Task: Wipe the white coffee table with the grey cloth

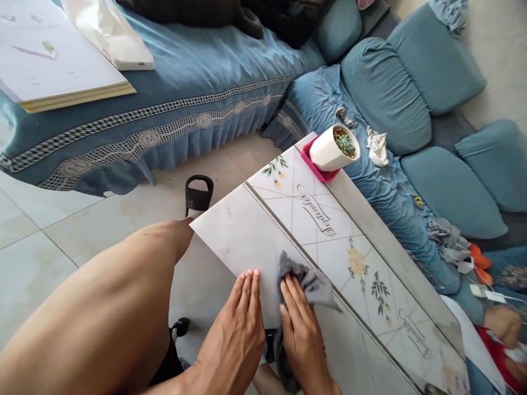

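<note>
A large white panel (288, 219) with flower prints and script lettering lies slanted across my lap. My left hand (239, 323) lies flat on its near edge, fingers stretched out and together. My right hand (302, 332) presses a grey cloth (307, 280) flat against the panel, fingers extended over it. My bare knee (123, 296) rises at the left, touching the panel's corner.
A white pot with a succulent (335, 147) lies tipped on a pink tray (319, 169) at the panel's far end. Blue sofa cushions (411, 93) lie to the right, a blue-covered bed (185, 82) with stacked panels (57, 60) behind. Another person's hand (504, 323) is at the right edge.
</note>
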`<state>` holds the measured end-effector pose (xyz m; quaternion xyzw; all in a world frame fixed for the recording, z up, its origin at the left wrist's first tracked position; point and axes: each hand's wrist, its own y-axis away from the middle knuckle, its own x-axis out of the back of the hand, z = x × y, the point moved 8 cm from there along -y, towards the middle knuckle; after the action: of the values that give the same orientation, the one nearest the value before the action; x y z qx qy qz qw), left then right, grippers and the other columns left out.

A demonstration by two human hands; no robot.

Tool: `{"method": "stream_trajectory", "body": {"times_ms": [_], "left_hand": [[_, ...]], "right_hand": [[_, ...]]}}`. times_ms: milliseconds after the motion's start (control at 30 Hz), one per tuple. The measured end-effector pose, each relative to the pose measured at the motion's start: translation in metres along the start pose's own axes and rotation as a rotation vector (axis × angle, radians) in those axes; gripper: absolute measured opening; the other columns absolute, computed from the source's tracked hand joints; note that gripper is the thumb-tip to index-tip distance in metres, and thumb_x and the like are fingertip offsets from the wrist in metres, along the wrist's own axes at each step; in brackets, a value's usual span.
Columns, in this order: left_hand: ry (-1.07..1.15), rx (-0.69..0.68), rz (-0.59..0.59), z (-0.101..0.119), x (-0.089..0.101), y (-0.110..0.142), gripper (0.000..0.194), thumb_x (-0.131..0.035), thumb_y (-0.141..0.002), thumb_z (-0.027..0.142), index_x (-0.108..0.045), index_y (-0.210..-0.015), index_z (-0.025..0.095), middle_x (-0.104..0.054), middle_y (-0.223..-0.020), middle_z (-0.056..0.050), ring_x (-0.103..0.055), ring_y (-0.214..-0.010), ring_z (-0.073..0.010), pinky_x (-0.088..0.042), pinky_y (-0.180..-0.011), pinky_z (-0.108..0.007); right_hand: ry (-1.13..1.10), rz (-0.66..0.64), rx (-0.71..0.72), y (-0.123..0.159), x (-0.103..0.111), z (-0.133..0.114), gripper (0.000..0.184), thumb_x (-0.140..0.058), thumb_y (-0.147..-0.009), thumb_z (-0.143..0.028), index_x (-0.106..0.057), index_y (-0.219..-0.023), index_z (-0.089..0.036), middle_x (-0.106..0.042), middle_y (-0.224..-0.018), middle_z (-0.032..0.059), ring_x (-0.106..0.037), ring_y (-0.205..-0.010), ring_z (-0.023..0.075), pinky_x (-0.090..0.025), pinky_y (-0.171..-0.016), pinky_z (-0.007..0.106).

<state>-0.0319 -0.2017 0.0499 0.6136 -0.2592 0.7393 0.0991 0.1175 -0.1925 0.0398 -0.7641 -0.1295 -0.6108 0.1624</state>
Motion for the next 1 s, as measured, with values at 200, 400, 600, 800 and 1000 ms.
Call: {"method": "stream_trajectory", "body": {"times_ms": [200,400,600,800,1000], "left_hand": [[-0.014,0.0,0.005,-0.002,0.0,-0.002,0.056,-0.056,-0.097,0.033,-0.077,-0.139,0.001,-0.068,-0.153,-0.028,-0.065,-0.146,-0.0382,-0.032,-0.136,-0.056],[-0.084,0.024,-0.041,0.004,-0.011,0.0,0.06,-0.062,-0.093,0.032,-0.074,-0.141,-0.003,-0.063,-0.158,-0.032,-0.062,-0.148,-0.0407,-0.038,-0.132,-0.056],[0.008,-0.025,-0.01,-0.004,0.004,-0.001,0.052,-0.058,-0.096,0.031,-0.081,-0.135,0.005,-0.07,-0.153,-0.025,-0.065,-0.146,-0.0363,-0.045,-0.126,-0.051],[0.029,-0.016,0.0,-0.011,0.011,-0.009,0.044,-0.059,-0.095,0.026,-0.086,-0.123,0.006,-0.076,-0.142,-0.026,-0.074,-0.134,-0.0346,-0.052,-0.118,-0.048],[-0.027,0.011,-0.034,-0.005,0.013,-0.011,0.044,-0.06,-0.095,0.027,-0.086,-0.12,0.001,-0.076,-0.136,-0.03,-0.078,-0.128,-0.0377,-0.061,-0.109,-0.047]], "right_hand": [[-0.052,0.037,0.08,-0.075,-0.015,-0.007,0.061,-0.048,-0.117,-0.017,-0.039,-0.177,-0.023,-0.056,-0.17,0.0089,-0.051,-0.159,0.0285,-0.055,-0.124,0.049],[-0.204,0.13,0.123,-0.173,-0.017,-0.011,0.049,-0.046,-0.117,-0.019,-0.06,-0.164,-0.018,-0.06,-0.166,0.0106,-0.052,-0.158,0.028,-0.046,-0.133,0.053],[-0.163,0.033,0.133,-0.023,-0.003,-0.013,0.055,-0.051,-0.115,-0.012,-0.052,-0.169,-0.023,-0.062,-0.164,0.0084,-0.055,-0.156,0.0256,-0.055,-0.125,0.046],[-0.248,0.048,0.236,-0.099,-0.018,-0.034,0.058,-0.053,-0.114,-0.011,-0.052,-0.17,-0.025,-0.064,-0.163,0.0081,-0.057,-0.155,0.0256,-0.055,-0.126,0.047],[-0.388,0.017,0.347,-0.185,-0.022,-0.046,0.047,-0.05,-0.116,-0.016,-0.064,-0.161,-0.023,-0.065,-0.162,0.0085,-0.056,-0.155,0.0253,-0.048,-0.133,0.05]]}}
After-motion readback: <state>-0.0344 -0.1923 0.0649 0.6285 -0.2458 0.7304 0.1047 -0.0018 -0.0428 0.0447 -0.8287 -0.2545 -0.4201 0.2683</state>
